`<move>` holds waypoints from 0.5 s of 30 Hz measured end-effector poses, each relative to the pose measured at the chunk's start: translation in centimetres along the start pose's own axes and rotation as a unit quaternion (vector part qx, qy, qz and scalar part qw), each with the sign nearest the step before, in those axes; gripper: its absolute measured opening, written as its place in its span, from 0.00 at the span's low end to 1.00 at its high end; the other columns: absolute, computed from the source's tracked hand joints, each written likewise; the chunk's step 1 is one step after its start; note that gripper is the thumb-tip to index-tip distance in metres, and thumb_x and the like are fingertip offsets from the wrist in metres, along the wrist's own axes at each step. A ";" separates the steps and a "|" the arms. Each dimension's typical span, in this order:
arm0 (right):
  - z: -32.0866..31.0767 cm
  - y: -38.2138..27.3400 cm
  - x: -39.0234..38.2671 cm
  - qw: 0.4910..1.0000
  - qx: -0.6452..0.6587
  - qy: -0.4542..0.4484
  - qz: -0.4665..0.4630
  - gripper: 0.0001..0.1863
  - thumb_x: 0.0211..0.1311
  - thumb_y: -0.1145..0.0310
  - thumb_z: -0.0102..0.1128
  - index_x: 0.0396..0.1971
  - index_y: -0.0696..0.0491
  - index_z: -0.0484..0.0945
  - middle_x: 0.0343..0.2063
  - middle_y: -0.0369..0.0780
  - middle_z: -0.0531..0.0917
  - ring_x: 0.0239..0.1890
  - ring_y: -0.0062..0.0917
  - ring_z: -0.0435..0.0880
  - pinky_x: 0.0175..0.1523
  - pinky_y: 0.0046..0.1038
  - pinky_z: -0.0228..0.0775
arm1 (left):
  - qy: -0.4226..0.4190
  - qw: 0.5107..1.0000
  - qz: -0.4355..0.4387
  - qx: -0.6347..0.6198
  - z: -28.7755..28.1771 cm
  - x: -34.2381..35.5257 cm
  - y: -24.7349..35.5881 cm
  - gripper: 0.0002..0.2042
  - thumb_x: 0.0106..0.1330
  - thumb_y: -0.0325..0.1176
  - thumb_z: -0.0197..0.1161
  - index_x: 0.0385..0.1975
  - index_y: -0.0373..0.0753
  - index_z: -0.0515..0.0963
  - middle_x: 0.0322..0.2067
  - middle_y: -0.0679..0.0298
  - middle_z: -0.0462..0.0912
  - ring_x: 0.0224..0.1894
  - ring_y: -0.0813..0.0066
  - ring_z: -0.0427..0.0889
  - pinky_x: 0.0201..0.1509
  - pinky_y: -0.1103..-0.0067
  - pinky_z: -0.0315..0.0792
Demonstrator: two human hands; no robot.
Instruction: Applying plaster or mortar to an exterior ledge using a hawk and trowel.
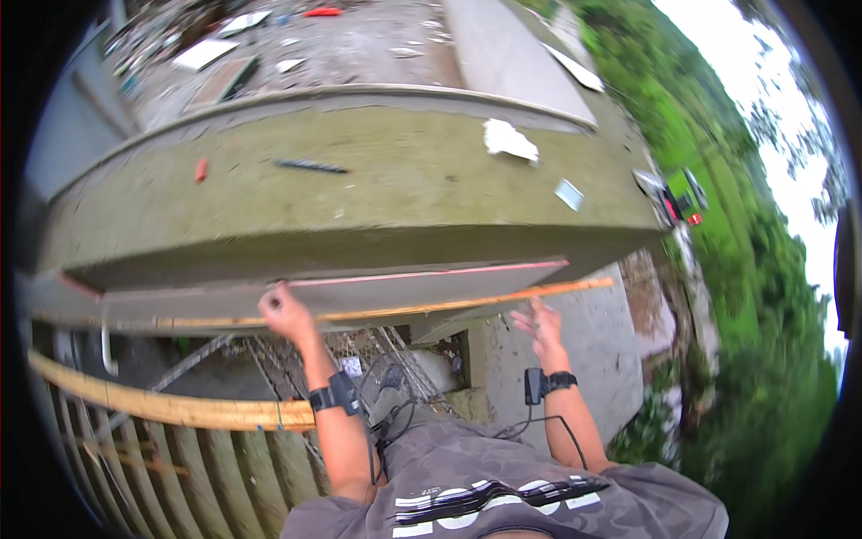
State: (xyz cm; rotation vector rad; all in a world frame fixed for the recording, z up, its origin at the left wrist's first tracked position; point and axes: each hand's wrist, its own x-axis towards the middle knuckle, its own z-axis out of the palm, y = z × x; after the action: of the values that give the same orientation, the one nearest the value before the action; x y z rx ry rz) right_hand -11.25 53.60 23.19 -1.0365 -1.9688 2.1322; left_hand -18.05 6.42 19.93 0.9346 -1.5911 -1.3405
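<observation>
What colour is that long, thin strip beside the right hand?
The strip is orange-tan, showing best in the head view.

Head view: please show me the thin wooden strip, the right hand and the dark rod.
Thin wooden strip (413, 310), head view: middle of its length.
Right hand (544, 331), head view: middle of the hand.
Dark rod (312, 166), head view: middle of its shaft.

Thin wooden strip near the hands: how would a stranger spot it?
Find the wide greenish ledge spanning the view. Below it, the thin wooden strip runs crosswise by the right hand. It is far slimmer than the wooden beam at lower left.
</observation>
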 end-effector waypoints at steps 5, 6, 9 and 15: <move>0.5 1.7 -0.6 0.997 0.039 0.056 0.037 0.26 0.73 0.58 0.59 0.56 0.68 0.72 0.50 0.52 0.81 0.39 0.40 0.90 0.39 0.32 0.83 | -0.086 0.992 -0.051 -0.073 -1.0 0.9 -0.8 0.13 0.75 0.34 0.56 0.40 0.28 0.79 0.33 0.67 0.81 0.32 0.81 0.74 0.37 0.82 0.69; 0.9 2.0 -0.6 0.996 0.049 0.058 0.041 0.25 0.73 0.59 0.58 0.56 0.67 0.72 0.50 0.51 0.81 0.40 0.40 0.90 0.39 0.32 0.83 | -0.102 0.992 -0.050 -0.058 -1.3 1.3 -0.9 0.14 0.75 0.35 0.54 0.42 0.28 0.79 0.36 0.65 0.82 0.35 0.79 0.77 0.40 0.81 0.72; 1.8 3.3 -0.6 0.993 0.083 0.067 0.050 0.23 0.72 0.62 0.58 0.55 0.66 0.73 0.49 0.50 0.82 0.41 0.39 0.90 0.39 0.31 0.81 | -0.130 0.987 -0.067 -0.073 -1.8 1.8 -1.3 0.15 0.76 0.37 0.53 0.47 0.28 0.76 0.48 0.54 0.82 0.49 0.65 0.82 0.54 0.70 0.78; 5.0 6.4 -0.8 0.996 -0.007 0.091 0.008 0.18 0.70 0.60 0.61 0.39 0.63 0.83 0.32 0.44 0.87 0.33 0.30 0.89 0.35 0.30 0.76 | -0.187 0.981 -0.049 -0.020 -2.6 3.6 -0.9 0.13 0.76 0.38 0.55 0.42 0.31 0.76 0.35 0.61 0.79 0.35 0.74 0.77 0.40 0.75 0.76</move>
State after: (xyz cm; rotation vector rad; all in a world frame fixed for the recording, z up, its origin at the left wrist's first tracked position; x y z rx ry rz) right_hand -10.70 47.75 17.56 -1.2063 -1.9003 1.9558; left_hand -17.00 2.01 19.72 0.7752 -1.8063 -1.6872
